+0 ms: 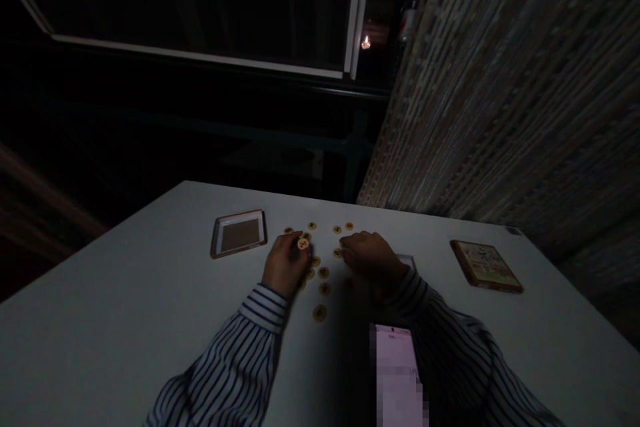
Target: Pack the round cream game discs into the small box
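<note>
One round, tan, red-marked disc (303, 244) pinched in the left hand (284, 267) above a white tabletop (150, 300), and loose tan discs (337, 253) beside the right hand (371, 255), whose grip I couldn't tell, suggested piece-by-piece handling, next calling for light, precise release.

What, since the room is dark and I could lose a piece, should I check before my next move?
1. Left hand gripping a round piece: ok, pinched at the fingertips.
2. Right hand gripping anything: cannot tell; it is close to loose pieces.
3. Loose pieces gathered together: not ok, spread over the table.
4. Shallow box open side up: ok, left of the hands.
5. Every piece in sight: cannot tell; the hands may hide some.
6. Good light: not ok, quite dim.
</note>
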`<state>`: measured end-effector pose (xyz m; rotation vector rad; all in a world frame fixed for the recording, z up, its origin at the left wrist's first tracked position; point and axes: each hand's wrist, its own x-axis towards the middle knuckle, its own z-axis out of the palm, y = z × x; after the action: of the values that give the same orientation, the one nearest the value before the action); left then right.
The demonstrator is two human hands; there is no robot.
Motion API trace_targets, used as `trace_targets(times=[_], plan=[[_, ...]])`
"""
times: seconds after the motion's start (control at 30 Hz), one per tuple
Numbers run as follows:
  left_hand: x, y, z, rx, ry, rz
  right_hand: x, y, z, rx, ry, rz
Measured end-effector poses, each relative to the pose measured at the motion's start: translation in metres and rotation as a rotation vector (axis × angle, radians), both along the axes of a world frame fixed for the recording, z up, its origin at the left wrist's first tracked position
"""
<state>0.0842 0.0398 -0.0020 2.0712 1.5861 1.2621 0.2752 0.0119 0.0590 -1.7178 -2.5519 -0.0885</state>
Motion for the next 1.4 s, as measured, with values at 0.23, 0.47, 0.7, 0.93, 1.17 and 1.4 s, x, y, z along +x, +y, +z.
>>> trace_targets(times=[0.23, 0.47, 0.7, 0.93, 1.17, 1.4], plan=[[0.015, -0.008, 0.012, -0.146, -0.257, -0.116, 0.018, -0.013, 0.009, 0.020, 0.049, -0.053], [0.039, -0.021, 0.029, -0.410, -0.567, -0.229, 0.041, -0.024, 0.012, 0.072, 0.119, -0.111], [0.061, -0.022, 0.037, -0.511, -0.757, -0.360, 0.059, -0.034, 0.011, 0.143, 0.180, -0.138], [0.081, -0.023, 0.041, -0.573, -0.812, -0.426, 0.072, -0.041, 0.014, 0.181, 0.212, -0.154], [0.102, -0.027, 0.047, -0.596, -0.804, -0.435, 0.085, -0.046, 0.018, 0.191, 0.212, -0.146], [0.120, -0.024, 0.045, -0.651, -0.862, -0.451, 0.096, -0.048, 0.018, 0.210, 0.234, -0.163]])
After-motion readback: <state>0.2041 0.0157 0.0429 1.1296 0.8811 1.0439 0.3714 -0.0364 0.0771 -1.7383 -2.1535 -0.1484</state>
